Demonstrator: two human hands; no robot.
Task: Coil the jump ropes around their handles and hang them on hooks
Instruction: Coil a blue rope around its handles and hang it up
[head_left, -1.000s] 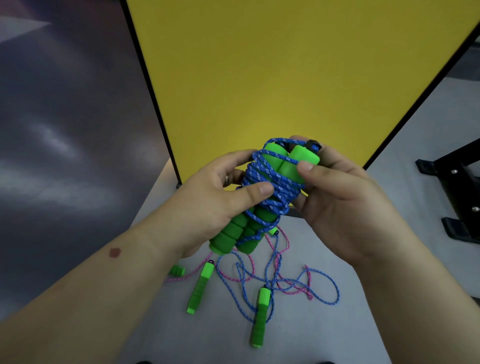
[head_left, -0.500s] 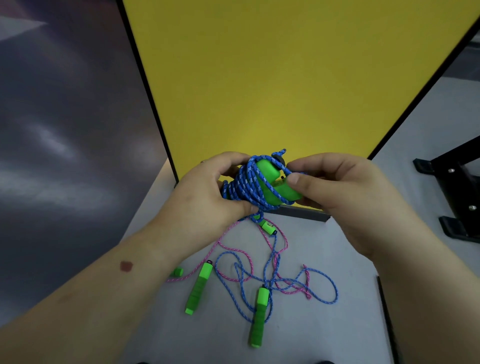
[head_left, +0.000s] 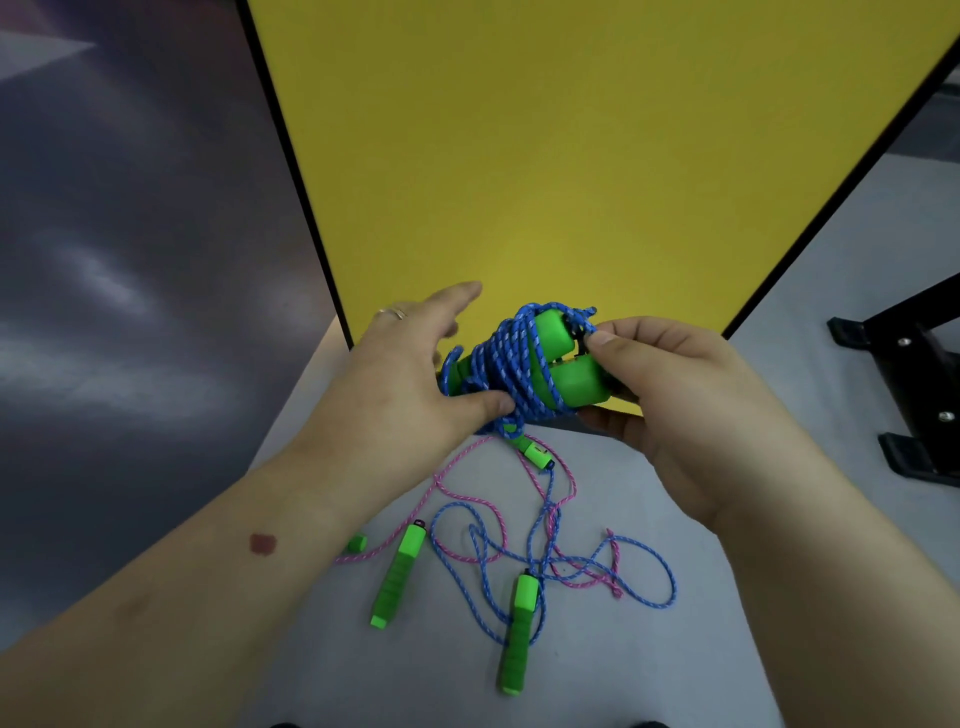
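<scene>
Holding a bundle of two green foam handles (head_left: 566, 364) wound with blue speckled cord (head_left: 506, 364), the person keeps it raised above a pale grey tabletop (head_left: 649, 665) and in front of an upright yellow panel with a black edge (head_left: 571, 156). The right hand (head_left: 670, 400) grips the near ends of the handles, its thumb tip pressed at the black cap between them where a short end of the cord sticks up, and its fingers curl under the lower handle. The left hand (head_left: 400, 384) lies against the far side of the coil with its fingers straight and spread, the forefinger pointing up toward the panel and the thumb pressed along the lower turns of the cord; a ring shows on one finger. On the tabletop below lie a loose blue speckled rope (head_left: 644, 597) and a loose pink speckled rope (head_left: 410, 525), tangled across each other. Among them rest two long green foam handles, one to the left (head_left: 397, 574) and one nearer the middle (head_left: 519, 634), a short green handle (head_left: 537, 453) just under the held bundle, and the green tip of another handle (head_left: 357, 543) beside the left forearm. A black metal stand (head_left: 914, 384) sits at the right edge
</scene>
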